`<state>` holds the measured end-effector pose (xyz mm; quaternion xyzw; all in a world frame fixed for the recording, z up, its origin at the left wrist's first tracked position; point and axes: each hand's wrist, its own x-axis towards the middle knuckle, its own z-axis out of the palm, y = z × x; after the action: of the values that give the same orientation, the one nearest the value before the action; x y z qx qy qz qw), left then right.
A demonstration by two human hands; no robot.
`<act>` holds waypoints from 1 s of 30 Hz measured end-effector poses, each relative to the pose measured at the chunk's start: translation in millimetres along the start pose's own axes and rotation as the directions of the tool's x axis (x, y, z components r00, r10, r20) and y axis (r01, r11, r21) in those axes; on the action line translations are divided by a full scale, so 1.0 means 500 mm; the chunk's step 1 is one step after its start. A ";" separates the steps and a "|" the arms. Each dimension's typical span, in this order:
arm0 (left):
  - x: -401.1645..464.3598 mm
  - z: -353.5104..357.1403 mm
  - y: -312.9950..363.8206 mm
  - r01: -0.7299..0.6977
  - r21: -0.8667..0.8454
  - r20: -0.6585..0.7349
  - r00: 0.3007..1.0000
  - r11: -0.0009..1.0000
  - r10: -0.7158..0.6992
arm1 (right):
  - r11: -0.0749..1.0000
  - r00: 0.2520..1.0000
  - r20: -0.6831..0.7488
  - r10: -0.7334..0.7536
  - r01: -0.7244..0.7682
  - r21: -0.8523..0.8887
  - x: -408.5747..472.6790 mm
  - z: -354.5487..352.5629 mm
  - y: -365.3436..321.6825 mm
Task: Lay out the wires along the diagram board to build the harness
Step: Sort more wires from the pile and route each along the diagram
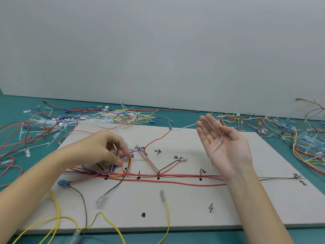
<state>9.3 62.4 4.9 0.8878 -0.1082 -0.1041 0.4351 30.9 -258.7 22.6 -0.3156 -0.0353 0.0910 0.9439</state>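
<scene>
Head view: a teal worktop (15,176) is seen carrying a pale diagram board (184,213), which lies flat and reaches almost to the near edge. Along the left edge and the far left corner a loose heap of red, black and blue wires (26,132) is spread among white cable ties (47,123). At the near left corner of the board yellow wires (56,210) run off onto the worktop, and a blue connector (63,183) is joined to a grey wire. The left hand (98,148) is held over the left part of the board, its fingers curled; a bunch of red, blue and yellow wires (125,162) is pinched between thumb and fingertips near the handwritten marks. From there long red wires (175,182) are laid along the middle of the board towards its right edge, past black dots and short pegs. A yellow tangle (123,118) is piled beyond the far edge. Right of centre the right hand (223,143) is raised palm up, its fingers straight and relaxed; a thin white wire (217,147) is draped across the palm and looped over the fingertips, not gripped, and is led off to a blue connector (170,125) at the far edge. By the right edge another mixed heap of wires (299,138) is spread.
</scene>
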 end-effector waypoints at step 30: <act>0.115 0.021 0.009 -0.071 0.203 -0.248 0.961 0.977 0.122 | 0.998 0.997 0.050 0.058 -0.056 -0.036 -0.002 0.018 0.027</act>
<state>60.8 35.7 -3.0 0.9252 -0.1034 0.0450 0.3622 26.9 -243.0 21.9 -0.3304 -0.0519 0.1252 0.9340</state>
